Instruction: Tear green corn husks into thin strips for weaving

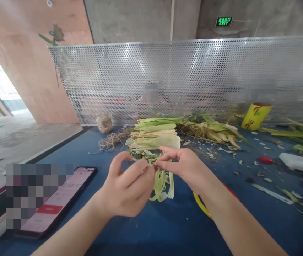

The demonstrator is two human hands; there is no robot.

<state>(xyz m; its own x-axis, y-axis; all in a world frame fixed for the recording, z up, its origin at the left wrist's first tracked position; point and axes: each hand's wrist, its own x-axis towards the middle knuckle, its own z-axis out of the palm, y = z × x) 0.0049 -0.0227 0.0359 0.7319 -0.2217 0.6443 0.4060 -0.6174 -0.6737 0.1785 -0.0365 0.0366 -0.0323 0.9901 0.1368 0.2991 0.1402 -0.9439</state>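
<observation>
My left hand (131, 188) is closed, its fingertips gathered on a small piece of pale green leaf strip that looks like corn husk. Meeting it from the right, my right hand (187, 167) pinches the same piece between thumb and fingers. Loose husk strips (163, 185) hang below the two hands. A knotted or plaited green part (147, 154) shows just behind the fingertips; the exact point of the pinch is partly hidden. Beyond the hands lies a flat stack of husk leaves (153, 140), green at the back and paler in front.
A string tangle (112, 140) and string ball (104, 123) lie left. A phone (60, 199) rests front left. Rightward are more husks (215, 129), a yellow roll (256, 115), a blade (272, 193) and yellow-handled scissors (201, 206), partly under my forearm. A perforated metal screen (167, 71) stands behind.
</observation>
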